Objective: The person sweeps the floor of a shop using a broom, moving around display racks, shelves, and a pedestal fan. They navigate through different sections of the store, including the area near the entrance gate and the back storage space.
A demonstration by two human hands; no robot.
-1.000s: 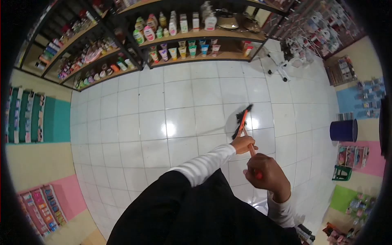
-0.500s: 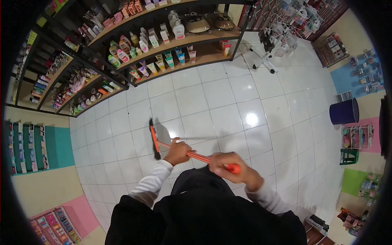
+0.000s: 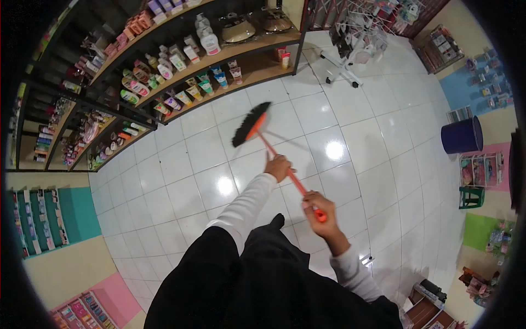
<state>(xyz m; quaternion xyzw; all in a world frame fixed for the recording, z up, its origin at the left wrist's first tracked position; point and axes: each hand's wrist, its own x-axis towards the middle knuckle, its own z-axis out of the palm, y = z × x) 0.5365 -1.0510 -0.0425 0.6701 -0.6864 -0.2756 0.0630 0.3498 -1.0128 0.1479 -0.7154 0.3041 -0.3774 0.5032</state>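
Both hands grip an orange broom [image 3: 268, 143] with black bristles. My left hand [image 3: 278, 168] is closed around the lower part of the stick, its arm stretched forward. Higher up, near the rounded orange end of the handle, my right hand [image 3: 319, 211] wraps the stick. The broom's head [image 3: 251, 125] is out in front of me over the white tiled floor [image 3: 230, 189], its bristles facing the shelves and a faint shadow to its right.
A long shelf unit [image 3: 257, 64] with bottles and tubes curves along the front and left. At the front right stands a wheeled white rack [image 3: 342, 70]. A dark blue bin [image 3: 462, 135] and a green stool [image 3: 472, 197] line the right wall.
The broom head has swung forward and to the right, from beside my left hand toward the shelves. My left arm has reached out with it, both hands still on the stick.
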